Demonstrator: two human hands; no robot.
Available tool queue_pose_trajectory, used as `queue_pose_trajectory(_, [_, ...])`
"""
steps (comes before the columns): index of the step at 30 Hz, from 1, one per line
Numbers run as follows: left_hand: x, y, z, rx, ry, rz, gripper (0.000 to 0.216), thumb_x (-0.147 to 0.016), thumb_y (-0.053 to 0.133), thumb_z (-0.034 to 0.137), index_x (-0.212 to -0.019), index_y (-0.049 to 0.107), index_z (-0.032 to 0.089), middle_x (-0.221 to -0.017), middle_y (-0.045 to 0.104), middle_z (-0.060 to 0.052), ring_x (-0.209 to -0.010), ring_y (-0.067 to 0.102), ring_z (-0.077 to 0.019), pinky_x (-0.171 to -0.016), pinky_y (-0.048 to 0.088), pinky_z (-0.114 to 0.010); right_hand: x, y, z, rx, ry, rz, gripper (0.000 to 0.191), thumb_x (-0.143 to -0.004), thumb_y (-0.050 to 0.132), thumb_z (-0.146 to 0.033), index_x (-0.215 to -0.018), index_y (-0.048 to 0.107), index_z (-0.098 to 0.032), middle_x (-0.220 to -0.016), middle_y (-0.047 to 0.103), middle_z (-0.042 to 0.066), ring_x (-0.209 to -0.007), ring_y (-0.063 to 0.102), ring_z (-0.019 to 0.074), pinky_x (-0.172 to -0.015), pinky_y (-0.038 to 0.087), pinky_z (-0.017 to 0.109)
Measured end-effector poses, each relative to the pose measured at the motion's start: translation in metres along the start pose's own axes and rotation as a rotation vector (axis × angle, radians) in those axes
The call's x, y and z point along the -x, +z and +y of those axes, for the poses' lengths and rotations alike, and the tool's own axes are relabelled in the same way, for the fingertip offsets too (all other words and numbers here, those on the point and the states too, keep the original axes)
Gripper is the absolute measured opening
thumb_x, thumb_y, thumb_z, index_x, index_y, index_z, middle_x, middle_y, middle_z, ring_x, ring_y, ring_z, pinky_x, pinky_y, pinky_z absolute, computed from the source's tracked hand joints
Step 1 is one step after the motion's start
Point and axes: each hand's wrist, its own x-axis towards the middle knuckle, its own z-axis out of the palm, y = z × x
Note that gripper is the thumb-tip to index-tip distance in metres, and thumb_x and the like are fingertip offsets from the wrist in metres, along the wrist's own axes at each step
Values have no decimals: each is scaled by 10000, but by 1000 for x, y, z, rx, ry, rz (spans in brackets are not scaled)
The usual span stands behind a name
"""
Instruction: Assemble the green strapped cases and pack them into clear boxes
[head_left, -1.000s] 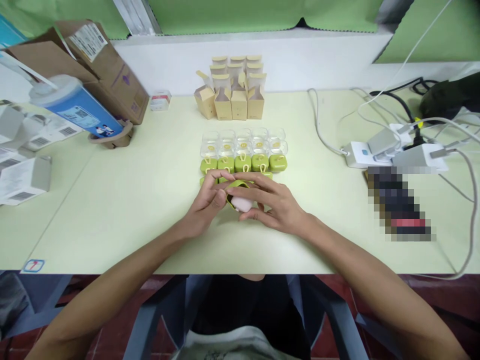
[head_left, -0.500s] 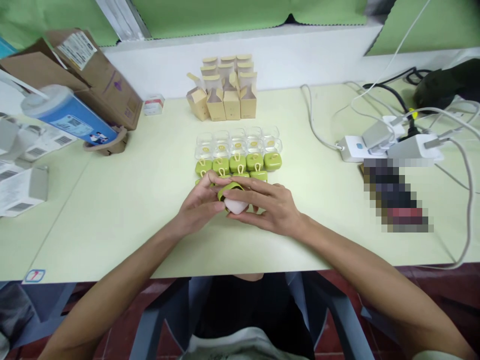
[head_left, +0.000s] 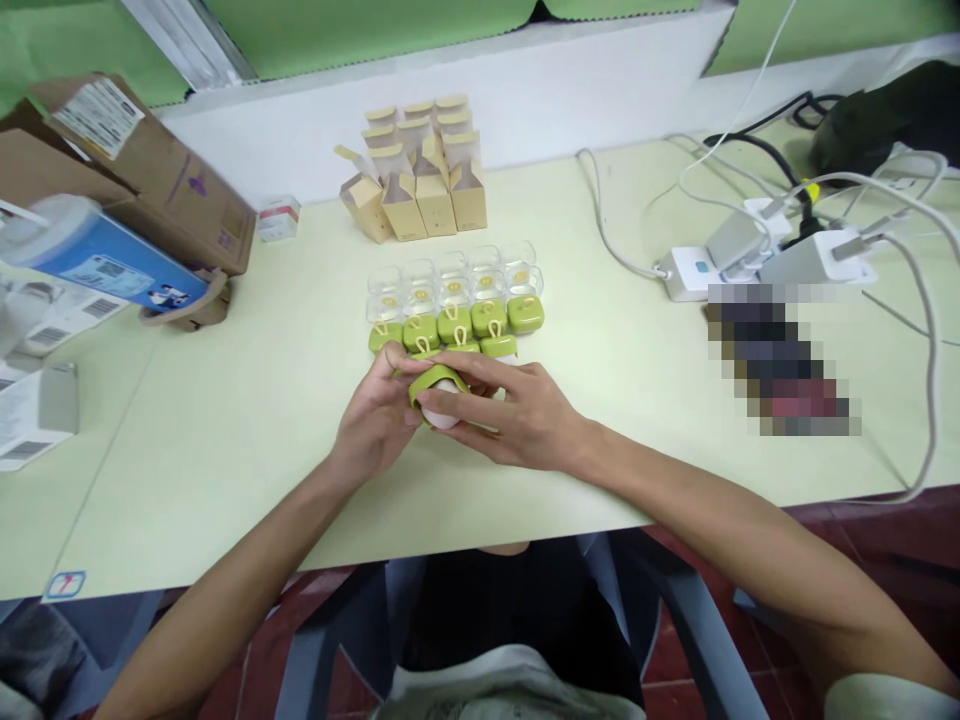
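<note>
Between left hand (head_left: 371,425), right hand (head_left: 517,415): pale case (head_left: 441,417) crosswise, green cover (head_left: 429,381) uppermost.

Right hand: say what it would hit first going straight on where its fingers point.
The right hand points left: first the green case it grips, then likely the left hand.

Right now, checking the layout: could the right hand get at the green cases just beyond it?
Probably yes: the green cases lie just beyond the right hand, nothing between, but it and the left hand grip a green-and-white case.
</note>
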Motion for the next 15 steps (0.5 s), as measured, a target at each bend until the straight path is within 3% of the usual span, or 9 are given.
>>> queue_pose_trajectory(4, [-2,2,2,11,-21,31,308,-833,843,200,-1093,693,264,-927,747,14,-816,731,-146,-678,596,-225,0,1,-1,-3,-9,47,220,-1130,654,-301,-1296,792,-260,-1448,784,130,-884,791,139,-654,615,260])
queue_pose_trajectory(8, [-2,0,1,-15,-35,37,290,-846,848,223,-1075,676,265,-890,716,16,-769,713,-154,-630,579,-234,1,1,-1,-31,66,-13,237,-1116,672,-319,-1316,796,-299,-1488,765,99,-1018,810,192,-700,647,282])
queue_pose_trajectory(12, [-2,-2,-4,-49,-13,2,307,-892,843,267,-1129,650,296,-901,716,23,-778,736,-183,-685,621,-302,1,1,2,-174,98,-15,203,-1104,700,-315,-1276,803,-281,-1463,763,115,-1070,798,208,-740,674,296])
queue_pose_trajectory(15, [-2,-4,-7,-55,-6,-11,327,-889,847,260,-1150,654,296,-1022,766,-6,-856,767,-197,-741,646,-325,1,1,5,-240,112,-4,187,-1106,696,-317,-1258,799,-278,-1430,762,120,-1004,782,194,-750,679,312])
